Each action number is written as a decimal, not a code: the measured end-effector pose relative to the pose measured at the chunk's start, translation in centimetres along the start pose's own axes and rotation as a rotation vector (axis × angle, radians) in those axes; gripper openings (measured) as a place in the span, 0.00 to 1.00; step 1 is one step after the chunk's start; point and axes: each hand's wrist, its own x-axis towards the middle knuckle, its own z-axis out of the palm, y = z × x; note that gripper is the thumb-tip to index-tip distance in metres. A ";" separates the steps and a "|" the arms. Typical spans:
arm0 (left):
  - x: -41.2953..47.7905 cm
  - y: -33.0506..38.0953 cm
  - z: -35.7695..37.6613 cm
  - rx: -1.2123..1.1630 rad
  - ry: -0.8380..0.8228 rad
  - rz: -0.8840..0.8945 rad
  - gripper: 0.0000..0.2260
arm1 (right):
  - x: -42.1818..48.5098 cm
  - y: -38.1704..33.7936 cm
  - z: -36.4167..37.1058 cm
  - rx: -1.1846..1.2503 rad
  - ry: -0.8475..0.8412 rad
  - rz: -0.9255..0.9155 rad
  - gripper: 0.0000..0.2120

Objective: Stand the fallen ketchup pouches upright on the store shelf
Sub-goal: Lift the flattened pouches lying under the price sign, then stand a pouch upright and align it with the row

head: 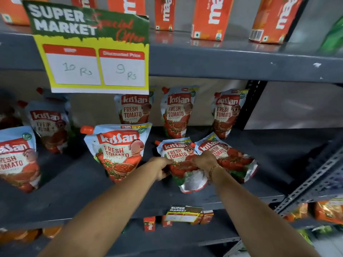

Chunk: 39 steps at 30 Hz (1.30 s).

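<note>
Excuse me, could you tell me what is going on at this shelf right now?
A person is tidying Kissan ketchup pouches on the middle shelf of a grey store rack. Both hands are on the front pouch: the left hand at its left edge, the right hand at its right. A second pouch leans just beside it on the right. Several other pouches stand further back, and a bigger one stands to the left. A special-offer sign hangs above.
</note>
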 end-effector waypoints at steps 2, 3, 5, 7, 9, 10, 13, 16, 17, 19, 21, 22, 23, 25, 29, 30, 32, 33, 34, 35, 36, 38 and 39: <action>0.0 -0.1 0.3 0.019 0.023 0.030 0.19 | 0.2 0.4 0.1 0.094 0.046 -0.020 0.15; 0.0 0.0 0.5 0.023 0.056 0.062 0.19 | 0.2 0.4 0.2 0.128 0.071 -0.038 0.12; -0.2 0.3 1.2 0.052 0.197 0.181 0.13 | 0.0 0.3 0.1 0.187 0.105 -0.100 0.13; -1.1 0.5 1.6 0.088 0.323 0.331 0.06 | -0.6 0.5 0.2 0.283 0.094 -0.233 0.15; -2.0 0.4 1.7 0.085 0.341 0.498 0.08 | -1.3 0.7 0.2 0.329 0.162 -0.431 0.09; -2.4 0.3 1.6 0.092 0.340 0.596 0.08 | -1.6 0.7 0.0 0.341 0.229 -0.533 0.06; -3.3 0.2 1.3 0.219 0.346 0.833 0.08 | -1.2 0.8 -0.3 0.435 0.289 -0.669 0.06; -2.8 -1.0 0.8 0.321 0.497 0.877 0.14 | -0.1 1.6 0.2 0.372 0.095 -0.635 0.08; -2.6 -1.5 0.6 0.345 0.560 0.872 0.13 | 0.2 1.7 0.4 0.326 0.052 -0.637 0.10; -2.1 -2.2 0.5 0.356 0.631 0.869 0.10 | 0.9 1.5 0.3 0.257 0.003 -0.627 0.12; -1.8 -2.1 1.1 0.363 0.687 0.856 0.08 | 1.6 0.8 -0.1 0.216 -0.049 -0.574 0.14; -1.8 -1.9 1.6 0.351 0.721 0.845 0.08 | 1.9 0.5 -0.4 0.200 -0.088 -0.548 0.14; -1.8 -1.8 2.5 0.303 0.752 0.832 0.07 | 2.3 0.4 -1.0 0.190 -0.132 -0.540 0.15; -1.7 -2.1 4.2 0.085 0.818 0.720 0.05 | 2.6 0.6 -2.0 0.163 -0.209 -0.566 0.15; -2.1 -4.0 9.6 -0.331 0.638 0.070 0.14 | 4.1 2.0 -5.2 -0.196 -0.007 -0.605 0.16; -2.2 -4.5 10.8 -0.347 0.456 0.018 0.15 | 4.5 2.3 -5.8 -0.331 0.067 -0.568 0.17; -2.1 -4.9 13.5 -0.304 0.214 -0.020 0.14 | 6.0 3.2 -7.8 -0.534 0.100 -0.386 0.21; -2.1 -4.7 14.4 -0.263 0.166 -0.027 0.15 | 6.6 3.7 -8.8 -0.556 0.051 -0.264 0.24; -1.9 -4.3 14.9 -0.233 0.135 -0.030 0.16 | 6.9 4.0 -9.4 -0.533 -0.024 -0.168 0.27; -1.7 -3.9 15.5 -0.219 0.110 -0.032 0.17 | 7.3 4.5 -10.0 -0.495 -0.094 -0.124 0.30; -1.5 -3.6 16.0 -0.226 0.096 -0.025 0.19 | 7.7 4.9 -10.2 -0.465 -0.137 -0.120 0.32; -1.1 -3.1 16.6 -0.262 0.097 -0.013 0.20 | 7.9 5.0 -10.4 -0.428 -0.118 -0.151 0.30; -0.9 -3.1 16.7 -0.271 0.112 -0.008 0.20 | 7.9 5.1 -10.4 -0.414 -0.082 -0.166 0.26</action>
